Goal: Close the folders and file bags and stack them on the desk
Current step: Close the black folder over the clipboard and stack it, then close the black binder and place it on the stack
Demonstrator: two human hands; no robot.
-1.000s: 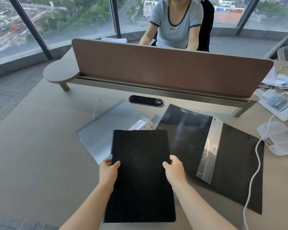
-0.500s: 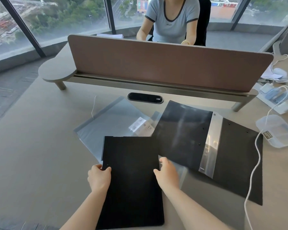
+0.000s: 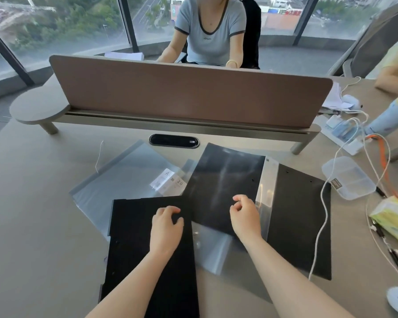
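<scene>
Left hand point(image 3: 165, 228) is palm-down over the top right of the closed black folder point(image 3: 147, 255), fingers curled, grasping nothing. Right hand point(image 3: 245, 216) is over the left leaf of the open black folder point(image 3: 262, 203), fingers loosely curled, also gripping nothing; can't tell if the fingertips touch the sheet.

Count on the desk point(image 3: 32, 226):
- 2 black folders: one shut, near-left; one spread open just to its right, clear spine strip down the middle.
- 2 translucent file bags visible: the larger file bag point(image 3: 124, 180) behind the closed folder, partly under it, and a smaller clear sleeve point(image 3: 213, 249) sticking out between the two folders.
- 1 white label point(image 3: 168, 182) on the bag, "20" readable, the rest too small.

Closed folder's bottom edge is cut off by the frame. How far the bags reach under the folders is hidden. White cable point(image 3: 323, 203) crosses the open folder's right leaf.
</scene>
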